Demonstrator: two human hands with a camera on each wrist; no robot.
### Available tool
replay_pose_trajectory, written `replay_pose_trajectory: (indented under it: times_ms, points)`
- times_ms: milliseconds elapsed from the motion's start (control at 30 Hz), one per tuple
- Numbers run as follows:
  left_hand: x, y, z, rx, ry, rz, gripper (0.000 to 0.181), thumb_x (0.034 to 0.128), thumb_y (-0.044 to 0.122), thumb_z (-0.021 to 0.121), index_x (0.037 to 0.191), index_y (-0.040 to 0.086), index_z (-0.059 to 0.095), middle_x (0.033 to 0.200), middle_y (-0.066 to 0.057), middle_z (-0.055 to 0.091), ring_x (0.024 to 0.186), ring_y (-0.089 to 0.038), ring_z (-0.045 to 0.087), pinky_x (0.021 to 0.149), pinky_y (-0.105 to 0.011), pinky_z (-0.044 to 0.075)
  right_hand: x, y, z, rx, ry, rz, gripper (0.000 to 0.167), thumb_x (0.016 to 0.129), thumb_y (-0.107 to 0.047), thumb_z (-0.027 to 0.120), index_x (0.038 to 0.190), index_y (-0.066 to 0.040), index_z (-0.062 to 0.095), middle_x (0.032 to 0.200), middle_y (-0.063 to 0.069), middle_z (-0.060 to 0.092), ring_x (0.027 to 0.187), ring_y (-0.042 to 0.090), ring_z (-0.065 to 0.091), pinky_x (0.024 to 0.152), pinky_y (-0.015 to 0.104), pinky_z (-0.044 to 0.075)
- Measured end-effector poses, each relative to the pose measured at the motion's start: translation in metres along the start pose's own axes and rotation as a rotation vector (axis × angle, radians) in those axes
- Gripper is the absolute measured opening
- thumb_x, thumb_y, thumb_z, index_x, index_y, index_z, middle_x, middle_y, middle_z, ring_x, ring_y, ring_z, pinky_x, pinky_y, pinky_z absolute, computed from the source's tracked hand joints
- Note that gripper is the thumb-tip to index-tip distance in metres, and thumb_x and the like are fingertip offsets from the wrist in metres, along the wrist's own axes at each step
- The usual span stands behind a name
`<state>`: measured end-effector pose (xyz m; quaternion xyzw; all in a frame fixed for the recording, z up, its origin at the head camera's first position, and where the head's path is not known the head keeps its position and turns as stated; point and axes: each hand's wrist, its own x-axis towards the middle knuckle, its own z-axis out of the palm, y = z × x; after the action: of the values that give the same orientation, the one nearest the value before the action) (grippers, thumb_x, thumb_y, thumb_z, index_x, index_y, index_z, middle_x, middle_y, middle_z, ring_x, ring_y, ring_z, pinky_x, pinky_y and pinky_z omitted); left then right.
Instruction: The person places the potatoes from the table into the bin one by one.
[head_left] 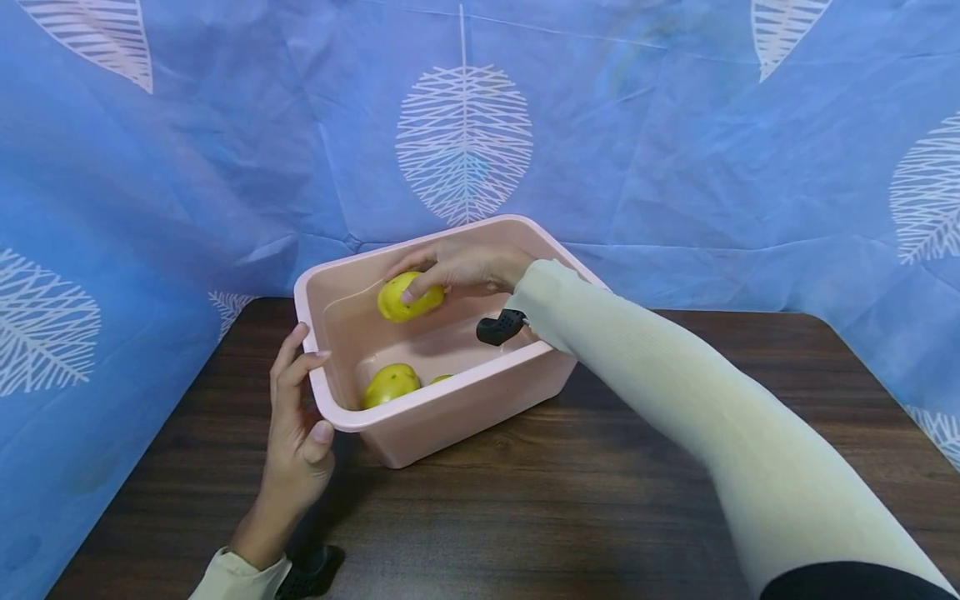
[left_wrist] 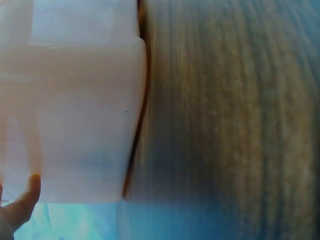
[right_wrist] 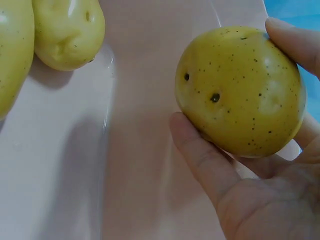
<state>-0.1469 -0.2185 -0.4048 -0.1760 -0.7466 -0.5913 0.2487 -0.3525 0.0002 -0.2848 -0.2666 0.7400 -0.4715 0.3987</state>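
My right hand (head_left: 468, 265) grips a yellow potato (head_left: 408, 297) inside a pink plastic tub (head_left: 465, 417), above its floor. The right wrist view shows the potato (right_wrist: 240, 92) close up, dark-specked, between thumb and fingers. Two more potatoes lie in the tub: one (head_left: 392, 383) at its near left corner, the other (head_left: 441, 378) mostly hidden behind the near wall. Both appear at the upper left of the right wrist view. At the tub's left end, my left hand (head_left: 296, 433) holds the rim, fingers at the edge and thumb lower down against the corner.
The tub stands at an angle on a dark wood-grain table (head_left: 562, 500), close to its back edge. Behind hangs a blue cloth (head_left: 637, 150) with white leaf prints. A black wrist device (head_left: 501, 327) sits under the right cuff, over the tub's near rim.
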Motion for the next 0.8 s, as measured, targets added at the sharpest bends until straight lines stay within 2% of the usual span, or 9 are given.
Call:
replay_pose_trajectory:
  times_ms: [167,300,433,633,800]
  points:
    - [0.0003,0.0006,0.0007,-0.006,-0.001,-0.005,0.072,0.1022,0.049,0.060,0.148,-0.001,0.038,0.174,0.000,0.010,0.156,-0.038,0.020,0.111,-0.040,0.042,-0.0018,-0.0008,-0.0005,-0.091,0.013,0.015,0.053,0.100,-0.020,0.071,0.151,-0.020,0.057,0.140,0.007,0.058,0.123,0.024,0.058,0.112,0.042,0.053]
    - [-0.0004,0.0004,0.0007,0.003,-0.002,-0.014,0.071,0.1026,0.048,0.059,0.149,-0.001,0.038,0.174,0.001,0.010,0.157,-0.038,0.019,0.111,-0.045,0.042,-0.0025,-0.0013,0.0000,-0.159,0.023,0.032,0.053,0.101,-0.025,0.069,0.152,-0.024,0.056,0.144,0.002,0.055,0.126,0.022,0.057,0.108,0.035,0.055]
    - [-0.0006,0.0003,0.0011,0.009,-0.003,-0.020,0.070,0.1025,0.048,0.060,0.149,0.000,0.038,0.174,0.002,0.010,0.158,-0.038,0.018,0.109,-0.054,0.040,-0.0016,-0.0006,0.0015,-0.110,0.031,0.050,0.051,0.103,-0.024,0.065,0.153,-0.019,0.054,0.144,0.004,0.054,0.126,0.023,0.057,0.112,0.042,0.053]
    - [-0.0003,0.0006,0.0016,0.010,-0.004,-0.014,0.070,0.1027,0.049,0.059,0.149,0.000,0.038,0.175,0.002,0.009,0.157,-0.040,0.019,0.105,-0.061,0.038,0.0004,0.0003,0.0028,-0.041,0.023,0.050,0.047,0.106,-0.022,0.060,0.151,-0.010,0.052,0.144,0.011,0.057,0.125,0.028,0.061,0.111,0.050,0.053]
    - [-0.0008,-0.0009,0.0015,0.009,0.000,-0.009,0.072,0.1029,0.050,0.058,0.148,-0.001,0.037,0.174,0.001,0.009,0.157,-0.042,0.017,0.104,-0.069,0.034,-0.0009,-0.0007,0.0024,-0.019,0.058,0.077,0.046,0.108,-0.022,0.056,0.151,-0.007,0.050,0.151,0.014,0.055,0.136,0.037,0.059,0.112,0.051,0.052]
